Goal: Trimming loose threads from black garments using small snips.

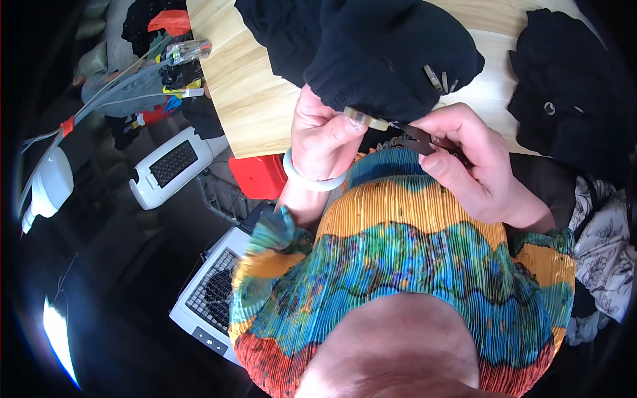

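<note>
Head view: the left hand (324,139) pinched a glossy amber curved piece (367,120) beside soft black fabric (391,56) over the pale wooden worktop (247,86); the right hand (474,162) gripped dark metal snips (418,142), which could nick that fabric if it shifted.

A white bulb (53,180) is left of a red plastic stool (256,178).

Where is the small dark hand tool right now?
In the head view, the dark tool is in the right hand, up and right of centre, just below the bunched black fabric.
</note>
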### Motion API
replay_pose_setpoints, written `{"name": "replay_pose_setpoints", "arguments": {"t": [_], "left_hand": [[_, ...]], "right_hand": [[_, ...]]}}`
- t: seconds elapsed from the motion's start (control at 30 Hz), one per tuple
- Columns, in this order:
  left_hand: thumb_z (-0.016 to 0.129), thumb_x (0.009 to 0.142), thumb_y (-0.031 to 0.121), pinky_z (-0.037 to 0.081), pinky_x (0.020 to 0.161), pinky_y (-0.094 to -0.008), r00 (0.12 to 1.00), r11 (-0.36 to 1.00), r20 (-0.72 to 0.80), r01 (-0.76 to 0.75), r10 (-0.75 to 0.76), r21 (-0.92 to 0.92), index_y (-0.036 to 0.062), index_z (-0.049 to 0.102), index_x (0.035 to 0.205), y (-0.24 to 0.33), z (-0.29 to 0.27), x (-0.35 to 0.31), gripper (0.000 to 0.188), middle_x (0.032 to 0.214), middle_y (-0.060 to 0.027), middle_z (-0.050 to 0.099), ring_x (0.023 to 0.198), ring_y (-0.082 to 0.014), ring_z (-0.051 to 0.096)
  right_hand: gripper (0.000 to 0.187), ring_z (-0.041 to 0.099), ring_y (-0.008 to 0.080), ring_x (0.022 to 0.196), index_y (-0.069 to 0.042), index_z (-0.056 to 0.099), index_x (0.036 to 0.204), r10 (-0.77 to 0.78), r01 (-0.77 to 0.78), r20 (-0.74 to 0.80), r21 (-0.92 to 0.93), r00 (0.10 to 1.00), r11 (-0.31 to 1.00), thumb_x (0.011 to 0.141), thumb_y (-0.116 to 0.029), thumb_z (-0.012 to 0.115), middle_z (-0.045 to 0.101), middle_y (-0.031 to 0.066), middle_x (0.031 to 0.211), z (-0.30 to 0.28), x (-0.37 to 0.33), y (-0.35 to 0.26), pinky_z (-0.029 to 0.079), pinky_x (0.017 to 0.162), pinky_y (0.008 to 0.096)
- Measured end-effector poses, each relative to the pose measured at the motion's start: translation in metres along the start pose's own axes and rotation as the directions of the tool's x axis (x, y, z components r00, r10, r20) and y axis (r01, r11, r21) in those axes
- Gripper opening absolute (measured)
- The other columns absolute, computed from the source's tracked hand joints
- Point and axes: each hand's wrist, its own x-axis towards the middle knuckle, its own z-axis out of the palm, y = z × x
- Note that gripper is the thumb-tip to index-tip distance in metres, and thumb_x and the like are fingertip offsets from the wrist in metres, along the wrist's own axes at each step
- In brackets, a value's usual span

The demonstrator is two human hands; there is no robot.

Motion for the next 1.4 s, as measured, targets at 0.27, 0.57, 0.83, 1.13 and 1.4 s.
{"name": "replay_pose_setpoints", "arguments": {"t": [0.27, 0.57, 0.83, 1.13, 1.4], "left_hand": [[0.061, 0.065, -0.005, 0.040, 0.083, -0.0325, 0.996, 0.996, 0.068, -0.066, 0.062, 0.059, -0.0002, 0.047, 0.103, -0.002, -0.007, -0.002, 0.040, 0.094, -0.0105, 0.057, 0.089, -0.0193, 0.054], [0.061, 0.065, -0.006, 0.042, 0.081, -0.0326, 0.991, 0.989, 0.098, -0.097, 0.086, 0.115, -0.0011, 0.050, 0.100, 0.000, -0.010, -0.006, 0.037, 0.094, -0.0120, 0.057, 0.088, -0.0202, 0.055], [0.062, 0.066, -0.003, 0.041, 0.082, -0.0325, 0.987, 0.991, 0.146, -0.086, 0.070, 0.104, -0.0020, 0.050, 0.103, -0.005, -0.016, -0.005, 0.038, 0.097, -0.0126, 0.056, 0.090, -0.0211, 0.054], [0.061, 0.067, -0.002, 0.041, 0.083, -0.0329, 0.997, 1.000, 0.078, -0.002, 0.004, -0.021, -0.0030, 0.049, 0.103, -0.001, -0.011, -0.009, 0.038, 0.098, -0.0130, 0.056, 0.092, -0.0216, 0.053], [0.062, 0.067, -0.002, 0.041, 0.082, -0.0321, 0.986, 0.990, 0.136, -0.109, 0.097, 0.088, -0.0028, 0.052, 0.100, -0.001, -0.019, -0.008, 0.034, 0.096, -0.0121, 0.057, 0.089, -0.0204, 0.055]], "right_hand": [[0.016, 0.046, 0.0054, 0.057, 0.002, 0.048, 0.092, 0.026, -0.025, 0.021, -0.016, 0.999, 1.000, 0.079, -0.008, 0.053, 0.049, 0.0024, 0.069, -0.001, 0.003, -0.001, 0.037, 0.050, 0.0184], [0.013, 0.046, 0.0056, 0.054, 0.001, 0.049, 0.087, -0.006, 0.006, 0.015, -0.045, 1.000, 0.999, 0.079, -0.008, 0.053, 0.049, 0.0018, 0.064, 0.002, 0.006, 0.001, 0.037, 0.048, 0.0186], [0.018, 0.045, 0.0076, 0.049, 0.001, 0.049, 0.084, -0.060, 0.057, -0.005, -0.195, 0.998, 0.979, 0.075, -0.011, 0.059, 0.048, 0.0042, 0.061, 0.000, 0.008, 0.005, 0.034, 0.043, 0.0207], [0.017, 0.046, 0.0063, 0.048, 0.001, 0.051, 0.084, -0.155, 0.136, -0.090, -0.193, 0.984, 0.972, 0.073, -0.007, 0.060, 0.049, 0.0031, 0.061, 0.014, 0.007, 0.008, 0.034, 0.042, 0.0193], [0.019, 0.047, 0.0071, 0.049, 0.001, 0.051, 0.086, -0.175, 0.147, -0.111, -0.222, 0.978, 0.964, 0.072, -0.008, 0.061, 0.051, 0.0044, 0.064, 0.016, 0.006, 0.010, 0.036, 0.042, 0.0191]]}}
